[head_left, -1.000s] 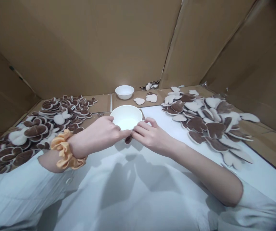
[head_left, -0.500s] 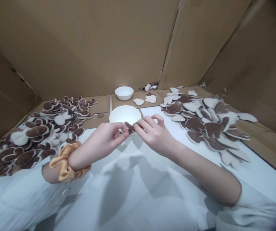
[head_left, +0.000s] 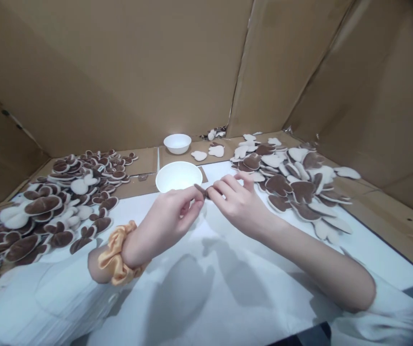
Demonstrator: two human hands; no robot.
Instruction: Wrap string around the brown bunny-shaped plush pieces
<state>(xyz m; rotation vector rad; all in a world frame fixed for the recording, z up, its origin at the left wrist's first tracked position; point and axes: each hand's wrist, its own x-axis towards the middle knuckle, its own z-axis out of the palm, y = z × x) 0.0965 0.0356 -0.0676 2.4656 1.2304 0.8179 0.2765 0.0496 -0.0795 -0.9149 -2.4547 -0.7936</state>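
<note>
Between my hands, just in front of the nearer white bowl [head_left: 178, 176], is a small brown piece [head_left: 201, 189]. My left hand [head_left: 172, 211], with an orange scrunchie at the wrist, pinches it between thumb and fingertips. The curled fingers of my right hand [head_left: 238, 204] meet its right end, closed on it. My fingers hide most of the piece. Brown and white plush shapes with ear-like lobes lie in a left pile [head_left: 58, 202] and a right pile [head_left: 302, 188].
A second white bowl [head_left: 177, 143] stands farther back on cardboard, with a pale plush shape [head_left: 199, 155] and another [head_left: 216, 151] to its right. Cardboard walls [head_left: 120, 72] enclose the back and sides. The work surface [head_left: 242, 288] is white.
The view has shifted, so the bowls and piles appear farther left. My left hand has turned and moved closer to my right; less of the brown piece shows between them.
</note>
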